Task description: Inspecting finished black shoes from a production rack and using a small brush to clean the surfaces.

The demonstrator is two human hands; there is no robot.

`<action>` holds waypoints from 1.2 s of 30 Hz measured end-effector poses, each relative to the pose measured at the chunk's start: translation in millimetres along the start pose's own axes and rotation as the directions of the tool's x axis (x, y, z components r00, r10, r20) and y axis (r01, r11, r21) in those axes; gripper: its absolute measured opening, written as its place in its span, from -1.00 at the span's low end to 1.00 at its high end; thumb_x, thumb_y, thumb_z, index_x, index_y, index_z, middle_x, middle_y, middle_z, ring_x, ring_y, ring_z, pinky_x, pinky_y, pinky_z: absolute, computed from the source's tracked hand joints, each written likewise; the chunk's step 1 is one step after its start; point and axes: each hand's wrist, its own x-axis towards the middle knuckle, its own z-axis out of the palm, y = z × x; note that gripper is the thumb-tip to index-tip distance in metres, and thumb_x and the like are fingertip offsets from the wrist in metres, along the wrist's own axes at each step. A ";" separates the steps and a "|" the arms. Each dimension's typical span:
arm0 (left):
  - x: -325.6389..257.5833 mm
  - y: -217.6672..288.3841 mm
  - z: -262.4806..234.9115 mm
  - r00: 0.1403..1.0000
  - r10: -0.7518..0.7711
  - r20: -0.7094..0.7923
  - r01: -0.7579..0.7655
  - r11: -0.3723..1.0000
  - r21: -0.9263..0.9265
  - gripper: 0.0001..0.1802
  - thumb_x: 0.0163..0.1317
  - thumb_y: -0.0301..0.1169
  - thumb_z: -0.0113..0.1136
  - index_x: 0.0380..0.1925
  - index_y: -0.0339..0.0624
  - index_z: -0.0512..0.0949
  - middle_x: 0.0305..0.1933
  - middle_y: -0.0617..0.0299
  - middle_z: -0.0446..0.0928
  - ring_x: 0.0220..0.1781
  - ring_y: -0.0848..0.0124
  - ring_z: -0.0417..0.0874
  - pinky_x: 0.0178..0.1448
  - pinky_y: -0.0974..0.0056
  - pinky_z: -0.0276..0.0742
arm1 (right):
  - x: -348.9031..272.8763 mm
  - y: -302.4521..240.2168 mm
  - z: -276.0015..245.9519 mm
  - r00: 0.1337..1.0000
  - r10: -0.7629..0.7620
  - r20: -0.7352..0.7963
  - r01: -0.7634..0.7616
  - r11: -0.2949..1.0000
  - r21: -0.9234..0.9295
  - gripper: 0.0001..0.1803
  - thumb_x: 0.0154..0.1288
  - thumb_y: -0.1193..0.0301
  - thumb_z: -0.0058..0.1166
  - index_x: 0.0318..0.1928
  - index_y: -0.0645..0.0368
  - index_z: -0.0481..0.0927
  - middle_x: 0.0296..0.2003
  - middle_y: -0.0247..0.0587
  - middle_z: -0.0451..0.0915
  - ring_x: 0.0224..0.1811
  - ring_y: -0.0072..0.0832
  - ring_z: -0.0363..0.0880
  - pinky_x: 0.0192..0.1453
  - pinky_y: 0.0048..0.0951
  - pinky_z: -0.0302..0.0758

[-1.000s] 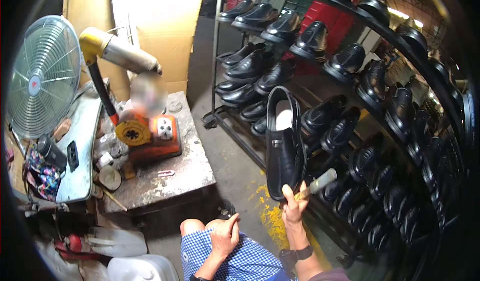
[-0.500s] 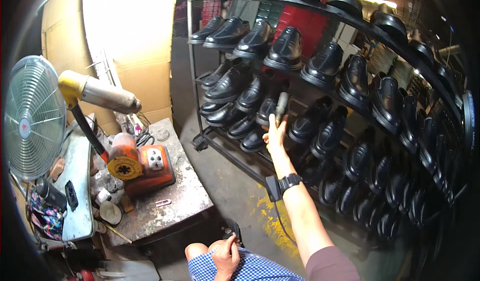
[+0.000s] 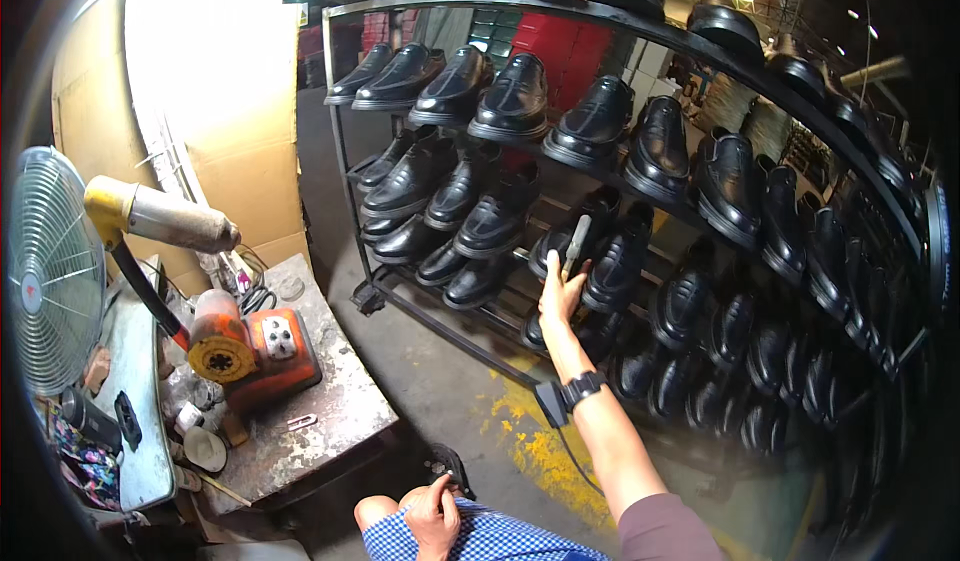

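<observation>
My right hand (image 3: pixel 563 296) reaches out to the shoe rack, closed around a slim grey tool (image 3: pixel 577 243) whose kind I cannot make out. The tool points up, in front of a black leather shoe (image 3: pixel 585 226) on a lower shelf; whether it touches the shoe cannot be told. Just right of my fingers stands another black shoe (image 3: pixel 620 261). My left hand (image 3: pixel 433 521) rests at my lap over blue-and-white checked cloth (image 3: pixel 500 534). Its fingers are curled together, and anything in them is too small to name.
A dark metal rack (image 3: pixel 335 81) carries several rows of black shoes. On the left, an orange machine (image 3: pixel 270 346) with a yellow hub stands on a worn bench (image 3: pixel 350 401), near a fan (image 3: pixel 50 271) and a grey sleeve-covered duct (image 3: pixel 180 219). Yellow paint (image 3: pixel 545 461) marks the floor.
The view has swung right, so rack and bench appear farther left. My right hand, still holding the grey tool, has shifted along the rack to shoes farther right. My left hand stays at my lap.
</observation>
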 end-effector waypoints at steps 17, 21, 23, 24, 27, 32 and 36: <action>-12.5 -5.2 4.2 1.000 0.003 -0.031 -0.003 1.000 0.002 -0.85 -0.01 -0.54 0.13 -0.37 -0.21 0.59 -0.57 0.15 0.57 -0.52 0.23 0.58 -0.35 0.27 0.48 | -131.2 9.4 -164.6 0.773 -0.259 0.579 0.078 0.945 0.318 -0.12 0.03 0.50 0.17 0.31 0.34 -0.03 0.26 -0.06 0.08 0.25 -0.32 0.16 0.32 -0.36 0.09; -14.9 -8.4 -1.0 0.877 -0.412 0.245 0.475 0.677 -0.562 -0.41 0.07 -0.50 0.16 0.13 -0.20 0.22 -0.06 0.03 0.48 -0.12 0.31 0.58 -0.07 0.32 0.48 | -168.9 -21.8 -203.0 0.520 -0.194 0.832 -0.145 0.940 0.310 -0.09 -0.09 0.56 0.23 0.28 0.34 0.03 0.22 -0.05 0.19 0.30 -0.32 0.12 0.35 -0.32 0.04; 0.5 8.1 -10.5 0.858 -0.375 0.350 0.500 0.456 -0.736 -0.04 0.06 -0.47 0.20 0.32 -0.06 -0.25 0.29 -0.06 0.13 0.14 0.24 0.41 0.12 0.25 0.39 | -183.5 -28.3 -213.4 0.421 -0.085 0.903 -0.323 0.916 0.237 -0.06 -0.14 0.59 0.26 0.28 0.34 0.03 0.20 -0.07 0.23 0.25 -0.33 0.20 0.33 -0.36 0.10; 3.2 10.0 -15.7 0.880 -0.299 0.369 0.471 0.456 -0.755 0.12 0.05 -0.45 0.22 0.32 0.02 -0.48 0.39 -0.07 -0.09 0.24 0.19 0.31 0.21 0.19 0.32 | -187.4 -28.6 -215.3 0.357 -0.078 0.931 -0.315 0.928 0.199 -0.06 -0.13 0.60 0.26 0.28 0.34 0.03 0.20 -0.06 0.25 0.23 -0.33 0.24 0.31 -0.37 0.14; -10.2 15.1 -27.1 0.785 -0.337 0.520 0.584 0.684 -0.438 -0.14 0.02 -0.28 0.28 0.27 -0.05 0.00 0.18 0.08 0.30 0.17 0.23 0.38 0.34 0.01 0.00 | -189.2 -19.9 -227.6 0.228 -0.276 0.934 0.329 0.924 0.193 -0.15 -0.12 0.53 0.22 0.24 0.35 0.14 -0.07 0.10 0.52 -0.11 -0.23 0.58 -0.02 -0.43 0.48; -15.1 43.0 -31.6 0.881 -0.459 0.115 0.385 0.553 -0.739 -0.69 0.12 -0.20 0.19 -0.29 -0.23 0.52 -0.35 0.28 0.54 -0.24 0.44 0.51 -0.02 0.30 0.38 | -198.0 -29.9 -220.0 0.143 -0.402 0.905 0.559 0.787 0.261 -0.19 -0.14 0.43 0.24 0.19 0.39 0.22 -0.31 0.11 0.58 -0.37 -0.15 0.62 -0.29 -0.36 0.53; -23.1 33.7 -36.2 0.876 -0.480 0.037 0.332 0.547 -0.768 -0.73 0.12 -0.27 0.19 -0.30 -0.24 0.52 -0.39 0.32 0.50 -0.31 0.51 0.46 -0.25 0.41 0.41 | -210.7 -32.7 -217.7 0.067 -0.510 0.858 0.600 0.707 0.374 -0.06 -0.18 0.29 0.37 0.19 0.43 0.18 -0.35 0.11 0.58 -0.42 -0.13 0.62 -0.34 -0.35 0.53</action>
